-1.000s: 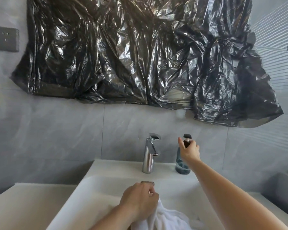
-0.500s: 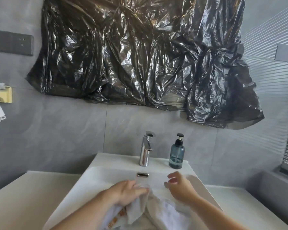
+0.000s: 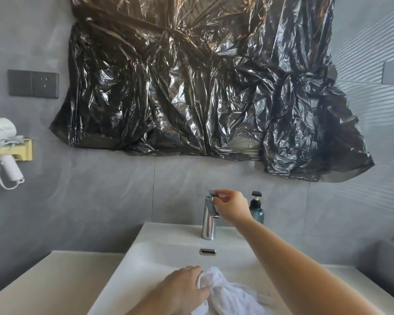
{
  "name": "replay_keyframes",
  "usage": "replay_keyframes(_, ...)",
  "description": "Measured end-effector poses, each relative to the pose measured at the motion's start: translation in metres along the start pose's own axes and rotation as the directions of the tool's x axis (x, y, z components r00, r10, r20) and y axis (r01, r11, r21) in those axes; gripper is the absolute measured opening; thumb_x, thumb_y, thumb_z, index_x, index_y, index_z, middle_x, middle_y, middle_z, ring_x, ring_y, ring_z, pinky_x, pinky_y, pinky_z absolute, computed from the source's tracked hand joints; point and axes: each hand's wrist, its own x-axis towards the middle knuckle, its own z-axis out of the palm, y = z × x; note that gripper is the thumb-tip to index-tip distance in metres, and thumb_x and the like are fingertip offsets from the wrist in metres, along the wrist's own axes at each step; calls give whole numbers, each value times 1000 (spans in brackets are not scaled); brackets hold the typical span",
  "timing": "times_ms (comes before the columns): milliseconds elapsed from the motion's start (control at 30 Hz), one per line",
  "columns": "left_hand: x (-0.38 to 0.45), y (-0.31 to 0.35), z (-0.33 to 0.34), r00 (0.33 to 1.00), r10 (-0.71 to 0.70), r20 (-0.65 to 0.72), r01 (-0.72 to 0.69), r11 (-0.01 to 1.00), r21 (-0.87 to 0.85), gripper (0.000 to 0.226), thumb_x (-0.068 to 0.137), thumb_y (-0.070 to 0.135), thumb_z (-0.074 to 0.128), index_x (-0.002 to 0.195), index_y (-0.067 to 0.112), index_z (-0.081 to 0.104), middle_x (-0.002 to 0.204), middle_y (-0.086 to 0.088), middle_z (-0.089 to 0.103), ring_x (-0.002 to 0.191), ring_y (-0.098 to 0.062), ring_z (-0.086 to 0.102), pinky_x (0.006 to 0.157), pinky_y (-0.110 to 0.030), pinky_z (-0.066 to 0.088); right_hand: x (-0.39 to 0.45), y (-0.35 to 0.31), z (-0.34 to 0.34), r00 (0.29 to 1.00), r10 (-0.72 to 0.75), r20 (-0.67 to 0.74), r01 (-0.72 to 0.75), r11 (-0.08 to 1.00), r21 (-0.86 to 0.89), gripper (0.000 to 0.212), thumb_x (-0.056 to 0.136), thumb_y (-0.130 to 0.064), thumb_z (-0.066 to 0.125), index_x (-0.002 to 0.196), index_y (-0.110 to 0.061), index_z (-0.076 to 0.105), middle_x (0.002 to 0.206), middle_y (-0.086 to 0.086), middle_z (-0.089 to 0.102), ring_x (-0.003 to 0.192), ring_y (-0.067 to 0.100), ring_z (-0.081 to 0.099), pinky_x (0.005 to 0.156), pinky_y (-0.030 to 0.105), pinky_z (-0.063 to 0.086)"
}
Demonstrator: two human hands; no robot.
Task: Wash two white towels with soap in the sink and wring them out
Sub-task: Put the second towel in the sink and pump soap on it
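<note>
Head view: my right hand (image 3: 231, 206) reaches to the faucet (image 3: 209, 220), and its grip pinches the faucet lever (image 3: 213, 192) between thumb and fingers. The soap bottle (image 3: 256, 211) stands just behind this grip. My left hand (image 3: 182, 289) holds the white towel (image 3: 228, 296), its grip curled around a bunch of it, low in the sink (image 3: 168, 253).

Two bare forearms enter from the bottom of the frame, with no sleeves, watch or bracelet on the visible stretch. The left hand (image 3: 182, 288), lower centre, shows no rings. The right hand (image 3: 231, 209), at mid-frame right of centre, has fingernails painted a reddish pink, seen on two fingertips
</note>
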Motion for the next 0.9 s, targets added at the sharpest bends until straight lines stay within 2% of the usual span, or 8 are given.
replay_keyframes(100,1,0,0,1000,19,-19,-18,999,36,31,81,52,54,84,25,40,100,12,51,95,-18,51,84,-35,39,6,-4,6,998,-16,-61,17,1000,24,24,95,-21,68,116,-21,80,100,3,80,94,17,72,84,21,51)
replay_keyframes(300,3,0,-3,999,54,2,-54,993,100,27,91,54,49,93,27,41,122,0,60,116,-26,57,97,-39,43,20,-17,5,992,-56,-111,54,998,-27,20,96,-20,67,111,-19,81,95,0,80,81,8,67,80,17,45)
replay_keyframes(467,0,-2,-4,999,30,-22,-26,986,164,41,90,65,45,107,28,48,121,3,56,107,-22,55,98,-42,44,8,-1,5,995,-11,-97,18,997,72,41,96,-38,65,136,-31,62,94,-10,77,89,16,74,91,41,59)
replay_keyframes(567,0,-4,-6,998,-9,-62,20,984,176,36,90,62,46,98,27,48,114,5,57,103,-22,56,94,-40,45,-23,26,-7,985,36,-171,-32,999,27,37,99,-38,58,134,-27,55,100,-9,72,91,18,67,88,35,52)
replay_keyframes(667,4,-1,-7,997,-48,-56,58,979,194,30,98,43,39,107,24,60,125,-3,66,116,-29,61,94,-38,46,-61,73,-19,979,192,61,-175,960,-217,44,99,-39,60,137,-20,51,109,-3,66,100,21,61,93,33,48)
replay_keyframes(733,6,-2,-7,996,-64,-63,74,981,181,32,99,34,38,116,21,62,131,-7,65,123,-32,59,96,-37,46,-87,95,-19,849,392,354,-246,887,-392,63,94,-56,64,145,-24,47,122,-2,63,106,15,58,95,28,46)
replay_keyframes(800,10,-9,-4,993,-92,-74,97,993,67,26,93,34,36,101,24,58,122,-6,66,120,-31,59,91,-35,45,-105,104,-17,734,466,494,-168,829,-533,67,89,-71,61,142,-32,50,134,-5,58,108,12,50,91,24,39)
replay_keyframes(900,16,-13,-7,985,-157,-77,124,937,-325,9,85,25,46,77,24,49,85,4,63,91,-23,60,71,-32,38,-107,106,-15,786,373,494,-95,861,-499,34,91,-62,63,92,-29,61,92,-10,59,82,9,52,64,17,38)
